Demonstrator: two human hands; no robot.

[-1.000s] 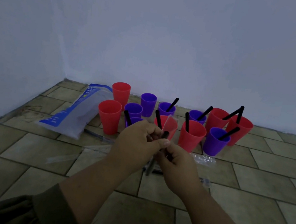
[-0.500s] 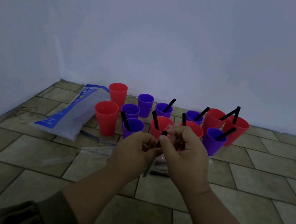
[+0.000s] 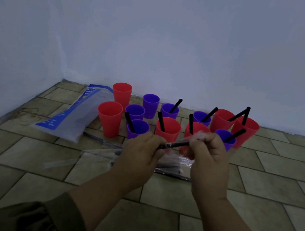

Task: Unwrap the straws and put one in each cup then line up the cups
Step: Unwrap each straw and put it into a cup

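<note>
Since half second ago: hands drawn apart, thin black plastic straw (image 3: pixel 175 145) now near level between them, clear crinkly plastic wrapper (image 3: pixel 196 137) bunched at right end. Left hand (image 3: pixel 141 152) pinching bare left end of straw; right hand (image 3: pixel 208 157) fisted around wrapper and straw's far end. Straw held above tiled floor (image 3: pixel 275 180), in front of red and purple plastic cups (image 3: pixel 168 130). Likely light, stiff yet kinkable; film slippery. Best held at bare end, pulled straight along its length.

Dark olive sleeves (image 3: pixel 41 219) pushed up near elbows, cuffs bunched; forearms bare.
</note>
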